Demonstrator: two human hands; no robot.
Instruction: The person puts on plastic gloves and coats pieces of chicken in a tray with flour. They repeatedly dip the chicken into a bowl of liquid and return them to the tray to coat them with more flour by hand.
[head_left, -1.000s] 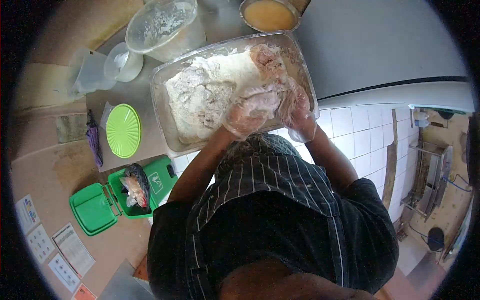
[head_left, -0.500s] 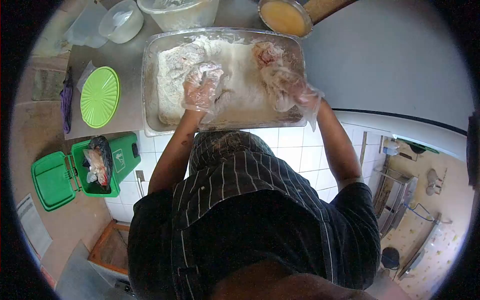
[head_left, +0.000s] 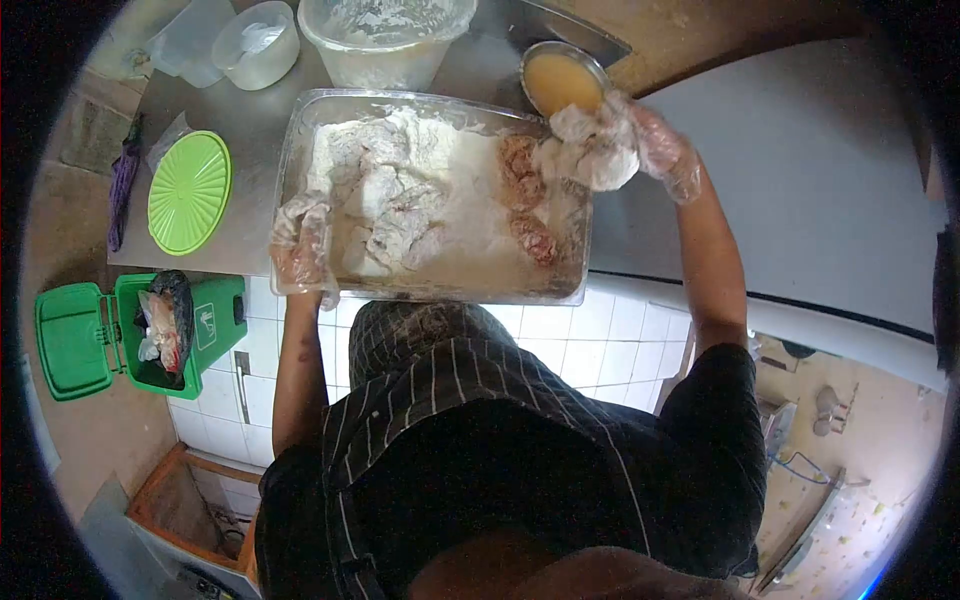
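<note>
A metal tray (head_left: 455, 285) holds white flour, with several floured chicken pieces (head_left: 400, 215) on its left side and reddish, thinly floured pieces (head_left: 535, 240) on its right. My left hand (head_left: 302, 245), in a clear plastic glove, is closed on the tray's left rim. My right hand (head_left: 660, 150), also gloved and dusted with flour, grips a thickly floured chicken piece (head_left: 605, 160) over the tray's upper right corner. That piece hangs beside the bowl (head_left: 563, 82) of yellowish-orange liquid and covers part of its lower edge.
Behind the tray stands a floury plastic tub (head_left: 385, 55), with a smaller clear container (head_left: 256, 50) to its left. A green lid (head_left: 190, 192) lies on the counter at left. Below is an open green bin (head_left: 165, 330). A grey surface (head_left: 790, 180) spans the right.
My left hand has moved from the flour to the tray's left rim. My right hand has lifted a floured piece up and right to the bowl. The camera view has shifted a little.
</note>
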